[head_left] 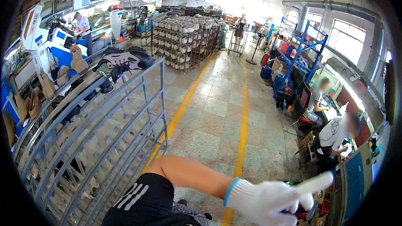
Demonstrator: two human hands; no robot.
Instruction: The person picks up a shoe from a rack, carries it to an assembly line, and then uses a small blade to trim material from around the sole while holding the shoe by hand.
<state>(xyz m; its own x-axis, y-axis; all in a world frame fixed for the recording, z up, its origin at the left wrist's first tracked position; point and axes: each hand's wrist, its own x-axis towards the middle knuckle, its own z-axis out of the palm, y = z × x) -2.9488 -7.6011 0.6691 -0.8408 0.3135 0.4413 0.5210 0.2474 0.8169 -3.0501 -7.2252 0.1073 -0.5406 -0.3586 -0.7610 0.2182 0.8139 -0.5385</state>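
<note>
My left hand [268, 203], in a white knitted glove with a blue cuff, reaches across the lower right in front of me. Its index finger is stretched out to the right; the other fingers are partly bent and apart, slightly blurred. Nothing shows in its grip. My bare forearm comes from a black sleeve with white stripes. My right hand is out of view. To the left stands a blue-grey metal rack [163, 96]. A grey and black lace-up shoe [125, 58] lies on top of it, with brown boots [78, 60] farther left.
Ahead runs a tiled aisle [209, 117] between yellow floor lines. Racks of pale shoes [180, 42] stand beyond. On the right are a blue shelf frame [303, 54] and two seated workers [335, 136]. Another worker [82, 25] stands at machines on the far left.
</note>
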